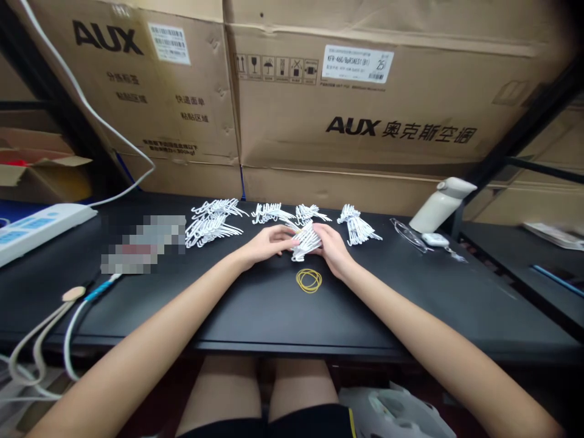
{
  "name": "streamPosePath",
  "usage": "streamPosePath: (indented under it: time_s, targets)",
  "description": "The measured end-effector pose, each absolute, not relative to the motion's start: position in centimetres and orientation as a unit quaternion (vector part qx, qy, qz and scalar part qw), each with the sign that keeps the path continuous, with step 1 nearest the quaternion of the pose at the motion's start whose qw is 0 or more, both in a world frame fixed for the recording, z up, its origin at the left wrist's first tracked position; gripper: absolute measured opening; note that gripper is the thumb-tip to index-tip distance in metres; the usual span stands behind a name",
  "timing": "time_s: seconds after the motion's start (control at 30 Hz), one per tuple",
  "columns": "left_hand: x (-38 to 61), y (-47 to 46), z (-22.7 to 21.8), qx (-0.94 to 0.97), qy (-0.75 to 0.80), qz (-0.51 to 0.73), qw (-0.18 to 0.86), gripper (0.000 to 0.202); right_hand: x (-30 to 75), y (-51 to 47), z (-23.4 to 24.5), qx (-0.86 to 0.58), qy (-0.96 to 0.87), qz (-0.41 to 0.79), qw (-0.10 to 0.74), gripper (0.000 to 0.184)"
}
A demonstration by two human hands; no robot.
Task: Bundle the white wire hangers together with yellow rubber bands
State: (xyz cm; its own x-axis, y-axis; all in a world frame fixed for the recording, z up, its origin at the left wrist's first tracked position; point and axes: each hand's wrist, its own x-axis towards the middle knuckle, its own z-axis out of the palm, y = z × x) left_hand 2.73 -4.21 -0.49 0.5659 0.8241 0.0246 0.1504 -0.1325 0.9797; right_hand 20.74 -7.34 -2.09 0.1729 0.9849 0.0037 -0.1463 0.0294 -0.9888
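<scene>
Between my two hands is a bunch of thin white hooks (306,241), bundled side by side. My left hand (272,242) grips the bunch from the left, fingers curled against it. From the other side my right hand (332,246) closes on the same bunch. Just below lie several yellow rubber bands (309,281), loosely overlapping on the black table (274,316). Behind my hands, more white hooks stand in groups: a large double pile (214,224) to the left, a smaller one (272,213), another (311,213) directly behind, and one (359,226) to the right.
Large cardboard boxes (365,146) wall off the back. At right are a white bottle (441,204), glasses (410,236) and a white earphone case (435,240). On the left lie a white power strip (45,231), a blurred-out object (143,243) and a cable (73,340).
</scene>
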Motion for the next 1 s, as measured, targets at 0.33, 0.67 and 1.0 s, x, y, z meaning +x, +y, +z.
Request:
streamPosePath:
  time_s: [0.33, 0.67, 1.0]
  targets:
    - [2.81, -4.79, -0.16, 0.705, 0.313, 0.309, 0.556, 0.041, 20.35, -7.83, -1.87, -0.494, -0.452, 0.445, 0.595, 0.036]
    - [2.44, -4.25, -0.46, 0.619, 0.334, 0.343, 0.622, 0.045, 20.29, -8.08, -1.21, -0.456, -0.464, 0.458, 0.606, 0.040]
    - [2.45, -4.24, -0.37, 0.587, 0.335, 0.359, 0.644, 0.049, 20.36, -8.02, -1.52, -0.429, -0.482, 0.439, 0.625, 0.046]
